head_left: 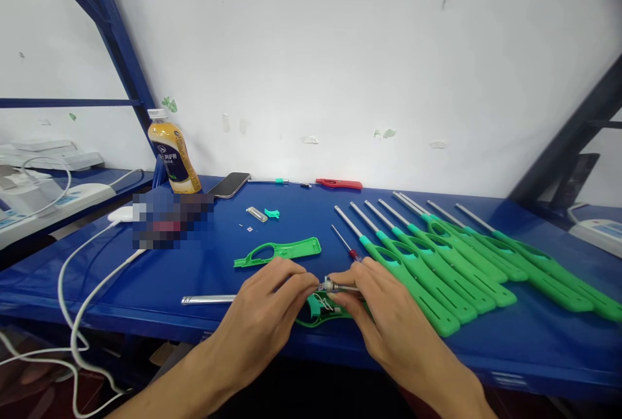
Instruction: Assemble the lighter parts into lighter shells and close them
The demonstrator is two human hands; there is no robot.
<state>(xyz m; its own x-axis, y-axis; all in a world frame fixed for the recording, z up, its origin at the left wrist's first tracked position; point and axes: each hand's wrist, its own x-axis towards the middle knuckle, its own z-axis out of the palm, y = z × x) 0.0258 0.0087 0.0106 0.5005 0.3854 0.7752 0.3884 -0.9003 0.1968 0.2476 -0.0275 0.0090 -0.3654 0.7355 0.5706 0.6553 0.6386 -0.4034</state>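
Observation:
Near the table's front edge, both hands pinch a small greyish part with a metal fitting (329, 285); its exact kind is hard to make out. My left hand (272, 305) closes thumb and fingertips on its left end. My right hand (383, 299) grips the right side, fingers closed. Just below lies an opened green lighter half-shell (311, 323) with thin white wires and a teal trigger piece (315, 305). A metal lighter tube (208, 300) sticks out leftward from under my left hand. Beyond my right hand lies a red-handled screwdriver (354, 254), partly hidden.
Several assembled green lighters (427, 276) lie in a row at right. Behind my hands are an empty green shell half (291, 250), a clear tank (256, 214), and a teal clip (272, 214). A bottle (172, 153), phone (232, 184), red casing (339, 184) and white cables (80, 315) stand around.

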